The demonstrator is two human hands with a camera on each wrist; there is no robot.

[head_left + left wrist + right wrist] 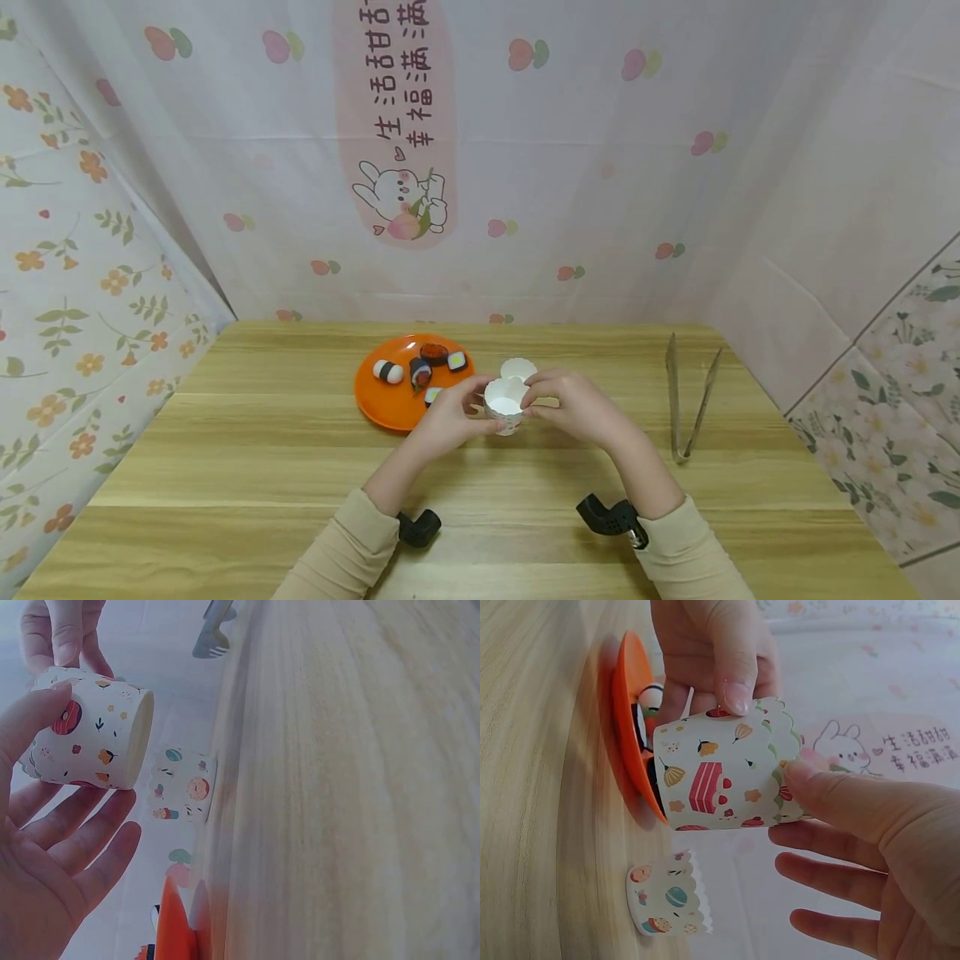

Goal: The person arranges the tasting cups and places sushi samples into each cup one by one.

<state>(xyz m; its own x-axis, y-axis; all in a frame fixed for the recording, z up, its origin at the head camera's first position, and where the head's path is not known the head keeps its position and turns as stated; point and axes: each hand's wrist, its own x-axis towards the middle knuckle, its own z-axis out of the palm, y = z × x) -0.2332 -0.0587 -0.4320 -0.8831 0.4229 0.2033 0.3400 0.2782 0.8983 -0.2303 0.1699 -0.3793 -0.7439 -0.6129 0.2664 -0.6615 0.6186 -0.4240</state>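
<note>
A white paper baking cup (507, 406) with a scalloped rim and cake and flower prints is held in front of me. My left hand (452, 419) grips its left side, thumb and fingers on opposite sides. From the right, my right hand (576, 403) pinches the rim between thumb and fingers. In the right wrist view, layered scalloped edges show at the rim of the held cup (727, 776). The left wrist view shows its base clear of the table. Just behind it, a second paper cup (517, 367) stands upright on the table.
An orange plate (378, 404) with several sushi pieces (422, 372) lies to the left of the cups, close to my left hand. Metal tongs (677, 400) lie spread on the wooden table (225, 467) at the right. A printed curtain (585, 167) hangs behind the table.
</note>
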